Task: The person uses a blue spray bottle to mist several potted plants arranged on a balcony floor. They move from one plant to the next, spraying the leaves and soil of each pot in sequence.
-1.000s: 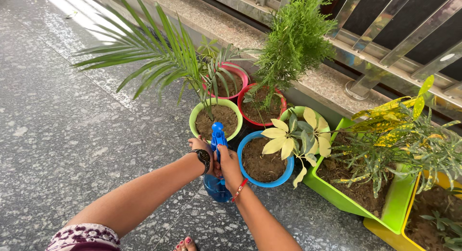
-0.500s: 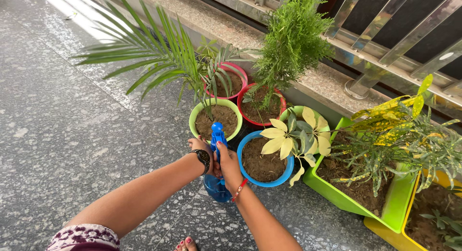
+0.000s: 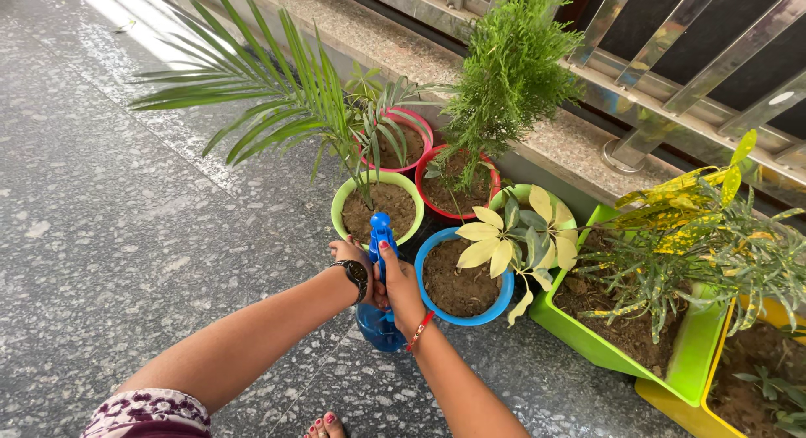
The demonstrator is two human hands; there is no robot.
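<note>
Both hands grip a blue spray bottle (image 3: 379,322) held upright above the stone floor. My left hand (image 3: 350,259), a dark watch on its wrist, wraps the bottle's neck from the left. My right hand (image 3: 398,283), with a red thread at the wrist, closes on the neck from the right. The blue spray head (image 3: 380,230) points toward a light green pot (image 3: 339,204) with a palm in it. A blue pot (image 3: 425,255) with a pale yellow-leaved plant (image 3: 509,241) stands just right of the bottle.
Behind stand a pink pot (image 3: 420,127) and a red pot (image 3: 437,204) with a feathery green shrub (image 3: 508,77). A green rectangular planter (image 3: 588,341) and a yellow planter (image 3: 672,404) sit at right. A stone ledge (image 3: 386,35) with metal railing (image 3: 672,68) runs behind. My toes (image 3: 323,425) show below.
</note>
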